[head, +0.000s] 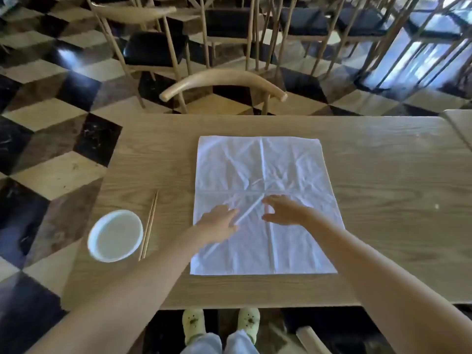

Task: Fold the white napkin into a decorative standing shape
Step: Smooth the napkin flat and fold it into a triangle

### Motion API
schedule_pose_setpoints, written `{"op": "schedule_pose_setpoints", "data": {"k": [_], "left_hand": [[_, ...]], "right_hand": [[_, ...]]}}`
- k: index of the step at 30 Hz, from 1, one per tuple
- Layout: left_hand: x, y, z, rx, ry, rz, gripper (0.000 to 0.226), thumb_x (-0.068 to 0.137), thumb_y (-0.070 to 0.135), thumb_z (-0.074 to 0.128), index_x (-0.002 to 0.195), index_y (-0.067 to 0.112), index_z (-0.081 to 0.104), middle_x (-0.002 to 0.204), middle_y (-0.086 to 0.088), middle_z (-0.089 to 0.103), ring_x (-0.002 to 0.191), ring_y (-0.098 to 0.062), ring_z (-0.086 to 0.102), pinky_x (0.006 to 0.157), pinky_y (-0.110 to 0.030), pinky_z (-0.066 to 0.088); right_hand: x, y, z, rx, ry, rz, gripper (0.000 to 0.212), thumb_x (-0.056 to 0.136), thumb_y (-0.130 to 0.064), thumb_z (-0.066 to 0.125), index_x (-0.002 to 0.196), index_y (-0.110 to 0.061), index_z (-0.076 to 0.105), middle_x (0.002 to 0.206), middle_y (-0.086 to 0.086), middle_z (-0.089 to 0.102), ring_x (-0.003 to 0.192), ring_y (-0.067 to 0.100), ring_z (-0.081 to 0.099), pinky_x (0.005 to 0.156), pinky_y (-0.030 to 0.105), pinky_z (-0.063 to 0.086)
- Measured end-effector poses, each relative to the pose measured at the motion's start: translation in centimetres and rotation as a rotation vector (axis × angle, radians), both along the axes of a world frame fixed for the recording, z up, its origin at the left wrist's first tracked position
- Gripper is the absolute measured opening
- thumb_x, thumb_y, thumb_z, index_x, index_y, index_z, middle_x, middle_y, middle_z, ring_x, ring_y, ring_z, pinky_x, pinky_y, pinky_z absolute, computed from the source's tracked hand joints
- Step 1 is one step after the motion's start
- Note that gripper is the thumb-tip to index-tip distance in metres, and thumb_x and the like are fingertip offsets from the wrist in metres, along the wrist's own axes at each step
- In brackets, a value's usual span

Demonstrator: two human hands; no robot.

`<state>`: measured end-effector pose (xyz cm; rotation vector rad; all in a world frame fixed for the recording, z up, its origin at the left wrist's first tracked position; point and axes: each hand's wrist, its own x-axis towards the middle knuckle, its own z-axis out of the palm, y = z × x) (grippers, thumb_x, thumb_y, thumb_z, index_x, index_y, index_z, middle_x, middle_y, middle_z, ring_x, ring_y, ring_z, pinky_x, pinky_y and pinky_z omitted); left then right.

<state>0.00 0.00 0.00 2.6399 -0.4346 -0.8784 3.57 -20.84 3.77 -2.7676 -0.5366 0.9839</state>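
Observation:
A white napkin (286,169) lies spread flat and square on the wooden table (396,187), creased into quarters with a diagonal ridge in its near left part. My left hand (219,221) rests palm down on the near left quarter, fingers touching the diagonal ridge. My right hand (283,210) hovers or rests just right of the napkin's centre, fingers spread and curved, thumb apart. Neither hand has cloth pinched between the fingers.
A white bowl (115,235) stands near the table's left edge, with a pair of wooden chopsticks (149,224) lying beside it. A wooden chair (222,83) is tucked in at the far side. A second table (459,126) abuts at the right.

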Motion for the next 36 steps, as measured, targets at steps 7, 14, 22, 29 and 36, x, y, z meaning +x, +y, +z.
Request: {"op": "schedule_pose_setpoints", "data": {"k": [7, 14, 22, 29, 36], "left_hand": [[-5.2, -0.2, -4.9, 0.136, -0.332, 0.084, 0.067, 0.084, 0.058, 0.003, 0.144, 0.031, -0.010, 0.152, 0.007, -0.016, 0.143, -0.014, -0.014, 0.111, -0.036, -0.016], [-6.3, 1.1, -6.2, 0.176, -0.460, 0.089, 0.059, 0.095, 0.055, 0.003, 0.147, 0.030, -0.004, 0.155, 0.000, 0.014, 0.143, -0.011, -0.006, 0.114, -0.040, -0.001], [-7.5, 1.0, -5.9, 0.169, -0.455, 0.179, 0.068, 0.091, 0.059, -0.005, 0.147, 0.023, 0.008, 0.156, 0.000, 0.004, 0.144, -0.016, -0.009, 0.115, -0.041, -0.004], [0.3, -6.9, -4.8, 0.138, -0.348, 0.252, 0.060, 0.096, 0.049, 0.017, 0.147, 0.027, -0.006, 0.157, 0.005, -0.009, 0.143, -0.016, -0.014, 0.113, -0.051, -0.010], [4.8, -7.4, -6.0, 0.196, -0.450, 0.224, 0.057, 0.097, 0.046, 0.020, 0.148, 0.027, 0.001, 0.158, 0.007, -0.004, 0.144, -0.015, -0.008, 0.114, -0.054, -0.007]], "right_hand": [[-5.5, 0.2, -6.1, 0.073, -0.167, -0.017, 0.067, 0.094, -0.054, 0.028, 0.149, -0.025, 0.002, 0.157, -0.007, -0.009, 0.144, 0.015, -0.011, 0.118, 0.041, -0.003], [-6.2, -6.2, -8.3, -0.011, -0.381, -0.214, 0.083, 0.077, -0.072, -0.004, 0.147, -0.028, -0.002, 0.153, -0.013, -0.010, 0.139, 0.008, -0.016, 0.117, 0.036, -0.012], [-6.6, -8.8, -8.0, -0.031, -0.427, -0.341, 0.082, 0.081, -0.063, -0.007, 0.147, -0.016, -0.004, 0.155, -0.005, -0.012, 0.138, 0.008, -0.019, 0.117, 0.037, -0.010], [-1.2, -0.9, -8.3, 0.185, -0.403, -0.123, 0.053, 0.098, -0.032, 0.029, 0.148, -0.021, 0.015, 0.158, -0.003, 0.006, 0.145, 0.016, -0.003, 0.117, 0.038, -0.005], [2.6, -2.5, -9.6, 0.109, -0.509, -0.075, 0.062, 0.088, -0.053, 0.007, 0.147, -0.032, 0.012, 0.157, -0.011, 0.008, 0.145, 0.014, 0.000, 0.118, 0.039, -0.003]]}}
